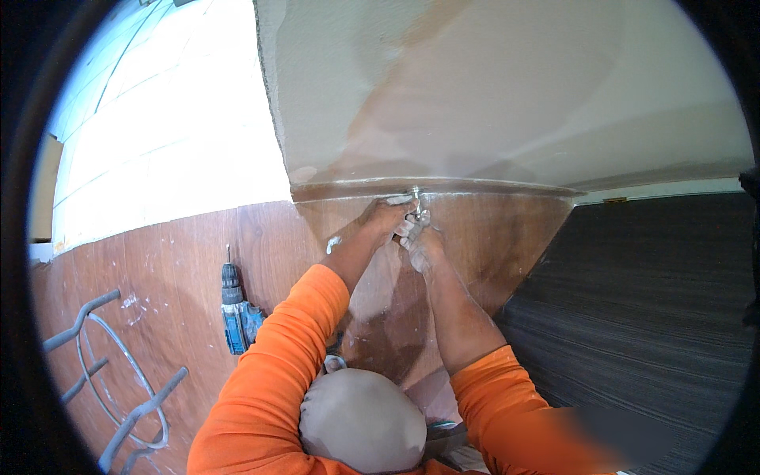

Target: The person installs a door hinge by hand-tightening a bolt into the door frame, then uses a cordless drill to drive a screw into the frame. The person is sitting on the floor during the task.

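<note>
A small shiny metal fitting (417,203) sticks out at the foot of the wall, and its exact kind is hard to make out between my fingers. From the left, my left hand (383,219) reaches in with its fingers closed at the fitting. White dust covers the fingers of my right hand (423,242), which are curled round the fitting's near end. My hands are close together and partly hide what they grip. Both forearms come out of orange sleeves.
A blue and black cordless drill (235,313) lies on the wood-look floor (190,277) to the left. Grey metal tube legs (150,408) with a ring stand at lower left. The beige wall (507,103) rises ahead; a dark ribbed panel (641,293) is on the right.
</note>
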Demonstrator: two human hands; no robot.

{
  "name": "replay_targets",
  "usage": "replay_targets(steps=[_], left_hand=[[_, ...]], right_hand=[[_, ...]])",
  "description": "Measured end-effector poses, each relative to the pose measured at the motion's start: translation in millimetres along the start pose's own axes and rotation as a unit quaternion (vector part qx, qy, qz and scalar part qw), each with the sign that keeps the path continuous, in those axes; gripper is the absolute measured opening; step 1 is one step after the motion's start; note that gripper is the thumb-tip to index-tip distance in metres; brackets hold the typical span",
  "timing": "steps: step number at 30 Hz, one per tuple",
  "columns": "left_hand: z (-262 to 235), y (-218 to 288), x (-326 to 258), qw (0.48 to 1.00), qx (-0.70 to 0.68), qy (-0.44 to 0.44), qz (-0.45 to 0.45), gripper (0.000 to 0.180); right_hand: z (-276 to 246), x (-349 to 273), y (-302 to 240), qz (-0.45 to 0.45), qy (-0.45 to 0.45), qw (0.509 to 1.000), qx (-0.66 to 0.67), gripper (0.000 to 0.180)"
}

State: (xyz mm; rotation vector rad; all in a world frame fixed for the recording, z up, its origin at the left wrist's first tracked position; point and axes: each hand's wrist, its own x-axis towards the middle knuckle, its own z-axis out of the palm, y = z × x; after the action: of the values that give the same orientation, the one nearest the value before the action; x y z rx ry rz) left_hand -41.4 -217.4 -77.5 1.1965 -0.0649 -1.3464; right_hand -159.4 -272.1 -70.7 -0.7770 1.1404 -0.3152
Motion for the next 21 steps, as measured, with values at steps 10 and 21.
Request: replay_targets(steps=[10, 21], left_hand=[[0, 1, 1, 1.000, 0.021, 0.013, 0.002, 0.047], [3, 3, -1, 0.999, -0.048, -0.012, 0.000, 0.024]], right_hand=[[4, 4, 6, -0.018, 0.015, 0.998, 0.051, 0.025], [-3, 14, 10, -0.013, 0.023, 0.998, 0.049, 0.024]])
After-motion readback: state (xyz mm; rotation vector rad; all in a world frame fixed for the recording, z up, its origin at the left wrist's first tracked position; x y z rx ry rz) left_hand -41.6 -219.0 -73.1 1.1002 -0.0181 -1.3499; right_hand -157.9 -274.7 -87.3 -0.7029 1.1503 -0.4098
